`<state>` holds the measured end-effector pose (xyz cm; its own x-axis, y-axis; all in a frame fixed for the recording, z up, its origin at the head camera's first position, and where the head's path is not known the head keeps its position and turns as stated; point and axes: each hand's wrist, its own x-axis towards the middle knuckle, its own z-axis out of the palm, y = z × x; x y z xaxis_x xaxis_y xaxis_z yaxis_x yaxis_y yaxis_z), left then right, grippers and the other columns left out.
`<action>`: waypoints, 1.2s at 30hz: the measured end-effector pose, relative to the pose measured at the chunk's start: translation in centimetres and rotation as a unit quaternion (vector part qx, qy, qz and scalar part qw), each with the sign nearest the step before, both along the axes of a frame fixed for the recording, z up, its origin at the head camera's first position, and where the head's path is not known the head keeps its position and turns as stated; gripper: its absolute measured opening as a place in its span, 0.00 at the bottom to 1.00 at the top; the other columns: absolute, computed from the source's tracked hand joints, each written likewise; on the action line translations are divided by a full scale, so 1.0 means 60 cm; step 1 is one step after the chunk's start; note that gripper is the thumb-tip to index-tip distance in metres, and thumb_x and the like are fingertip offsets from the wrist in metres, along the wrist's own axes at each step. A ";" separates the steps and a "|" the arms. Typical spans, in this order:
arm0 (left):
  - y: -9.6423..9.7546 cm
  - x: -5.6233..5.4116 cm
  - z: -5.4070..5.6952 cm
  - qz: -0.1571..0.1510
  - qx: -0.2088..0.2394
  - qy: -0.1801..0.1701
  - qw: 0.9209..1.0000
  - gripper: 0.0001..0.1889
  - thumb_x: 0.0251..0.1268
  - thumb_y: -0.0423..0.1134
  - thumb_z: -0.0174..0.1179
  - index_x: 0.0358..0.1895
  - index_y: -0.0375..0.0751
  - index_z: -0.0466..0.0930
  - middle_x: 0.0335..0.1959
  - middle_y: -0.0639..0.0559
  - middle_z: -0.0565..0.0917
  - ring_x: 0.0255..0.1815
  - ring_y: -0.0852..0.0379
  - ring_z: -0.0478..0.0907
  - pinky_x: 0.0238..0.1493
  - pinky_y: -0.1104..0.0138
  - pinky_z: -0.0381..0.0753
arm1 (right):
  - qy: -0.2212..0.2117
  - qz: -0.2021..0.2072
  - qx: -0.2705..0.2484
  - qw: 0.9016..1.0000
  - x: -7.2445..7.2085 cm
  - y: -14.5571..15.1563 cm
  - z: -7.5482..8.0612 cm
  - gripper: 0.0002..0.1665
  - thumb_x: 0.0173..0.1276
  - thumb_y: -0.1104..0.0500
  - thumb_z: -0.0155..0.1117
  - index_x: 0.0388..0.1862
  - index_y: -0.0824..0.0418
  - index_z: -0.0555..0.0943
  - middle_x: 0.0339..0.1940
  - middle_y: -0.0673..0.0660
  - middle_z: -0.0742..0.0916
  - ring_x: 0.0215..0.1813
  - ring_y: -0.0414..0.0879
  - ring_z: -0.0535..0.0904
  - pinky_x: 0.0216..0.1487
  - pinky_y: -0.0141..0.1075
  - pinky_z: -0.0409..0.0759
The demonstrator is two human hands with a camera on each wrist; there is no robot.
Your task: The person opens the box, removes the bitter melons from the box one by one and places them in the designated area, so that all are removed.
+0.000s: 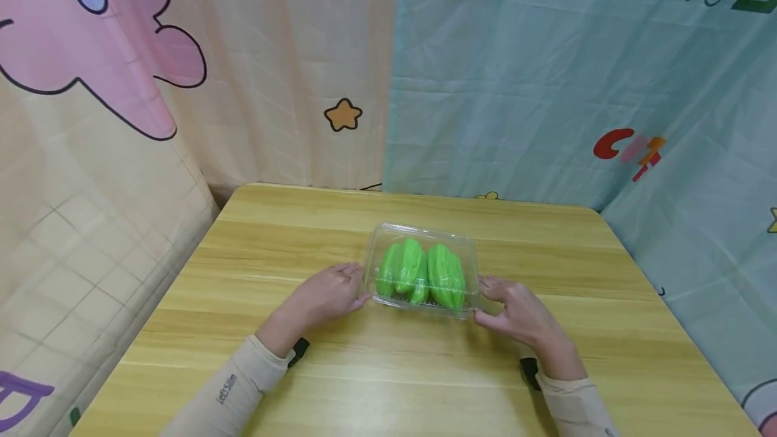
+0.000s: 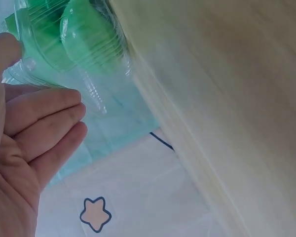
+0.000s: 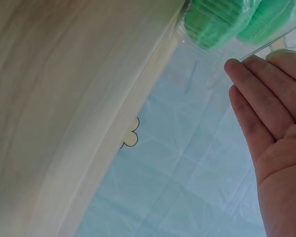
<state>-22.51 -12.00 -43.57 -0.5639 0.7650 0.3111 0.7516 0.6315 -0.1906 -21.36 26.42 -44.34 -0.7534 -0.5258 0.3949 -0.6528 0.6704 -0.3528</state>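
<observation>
A clear plastic clamshell box (image 1: 421, 229) with its lid down stands over the middle of the table. Inside are several bright green, ribbed, fruit-like pieces (image 1: 446, 275). My left hand (image 1: 324, 295) holds the box at its left side; in the left wrist view the rim lies between thumb (image 2: 5, 52) and forefinger, the other fingers extended. At the opposite side my right hand (image 1: 516, 309) holds the box, thumb near the front corner and fingers farther back. The right wrist view shows fingertips (image 3: 233, 66) right at the box's edge, with the thumb out of frame.
The wooden table (image 1: 291, 221) has a rounded far edge. Behind it hangs a printed curtain (image 1: 291, 73), beige on the left and blue on the right, and more printed cloth lines both sides. Dark wrist-camera pieces (image 1: 298, 352) show under the beige sleeves (image 1: 237, 383).
</observation>
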 end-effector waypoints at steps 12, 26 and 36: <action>0.005 -0.004 0.003 0.016 0.086 0.039 0.995 0.23 0.63 0.53 0.68 0.42 0.33 0.82 0.32 0.44 0.87 0.38 0.47 0.87 0.50 0.55 0.84 | 0.014 -0.022 0.001 1.000 0.004 0.003 0.001 0.26 0.57 0.55 0.73 0.50 0.72 0.86 0.52 0.65 0.87 0.54 0.61 0.84 0.54 0.55 0.81; 0.016 -0.013 -0.027 0.106 0.232 -0.286 0.924 0.55 0.69 0.67 0.55 0.83 0.44 0.31 0.82 0.44 0.47 0.79 0.45 0.51 0.74 0.53 0.55 | 0.017 -0.027 -0.002 0.999 0.006 -0.007 0.006 0.27 0.56 0.55 0.71 0.49 0.74 0.86 0.51 0.67 0.87 0.53 0.63 0.84 0.52 0.55 0.82; 0.010 -0.012 -0.035 0.084 0.215 -0.218 0.948 0.40 0.78 0.54 0.49 0.78 0.27 0.50 0.74 0.32 0.63 0.72 0.40 0.65 0.71 0.53 0.64 | -0.003 -0.030 -0.005 1.000 0.005 -0.009 0.005 0.26 0.58 0.55 0.71 0.48 0.75 0.85 0.52 0.69 0.86 0.55 0.64 0.83 0.55 0.57 0.79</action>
<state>-23.26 -11.39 -45.69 -0.8135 0.5081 0.2828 0.5813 0.6984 0.4176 -21.06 25.89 -44.03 -0.7854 -0.4765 0.3951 -0.6100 0.7041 -0.3635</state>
